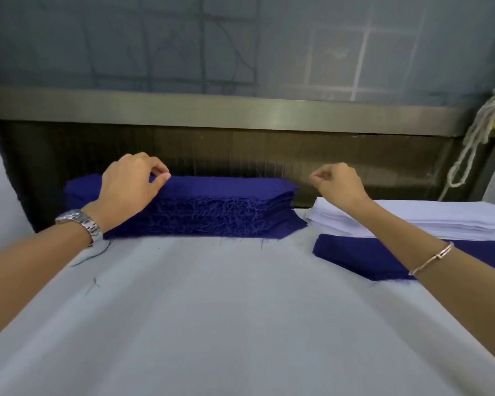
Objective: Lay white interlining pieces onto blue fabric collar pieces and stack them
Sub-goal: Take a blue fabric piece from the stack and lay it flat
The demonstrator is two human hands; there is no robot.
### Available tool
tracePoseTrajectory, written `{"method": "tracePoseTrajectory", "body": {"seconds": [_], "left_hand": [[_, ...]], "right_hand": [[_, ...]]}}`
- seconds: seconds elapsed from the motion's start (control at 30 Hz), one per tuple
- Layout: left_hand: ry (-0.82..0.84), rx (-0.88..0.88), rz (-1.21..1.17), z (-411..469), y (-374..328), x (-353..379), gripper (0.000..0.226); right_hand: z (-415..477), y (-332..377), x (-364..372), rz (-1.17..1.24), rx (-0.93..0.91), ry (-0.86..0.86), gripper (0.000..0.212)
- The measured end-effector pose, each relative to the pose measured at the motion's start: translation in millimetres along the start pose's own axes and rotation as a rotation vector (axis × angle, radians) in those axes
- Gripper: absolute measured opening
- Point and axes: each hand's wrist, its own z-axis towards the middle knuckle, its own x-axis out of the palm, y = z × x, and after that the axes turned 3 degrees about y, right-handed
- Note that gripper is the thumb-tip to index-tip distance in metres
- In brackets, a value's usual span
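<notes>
At the surface's (240,310) far edge, our left hand (132,190) pinches the top piece of the blue stack (212,207). Our right hand (337,181) hangs curled, holding nothing, above the white stack (440,218) just right of it.

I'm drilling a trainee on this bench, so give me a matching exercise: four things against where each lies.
1 tall blue collar stack
2 white interlining stack
3 low blue collar pile
4 wristwatch

a below the bracelet
b on the left arm
c under the left hand
d far right, behind the low blue pile

Pairs: 1-c, 2-d, 3-a, 4-b
</notes>
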Motion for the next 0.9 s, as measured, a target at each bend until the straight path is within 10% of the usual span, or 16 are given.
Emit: {"method": "tracePoseTrajectory", "body": {"seconds": [0.9], "left_hand": [[0.193, -0.102, 0.005, 4.2, 71.2, -6.4, 0.021]], "right_hand": [[27.6, 34.1, 42.9, 0.163, 0.106, -0.007, 0.021]]}}
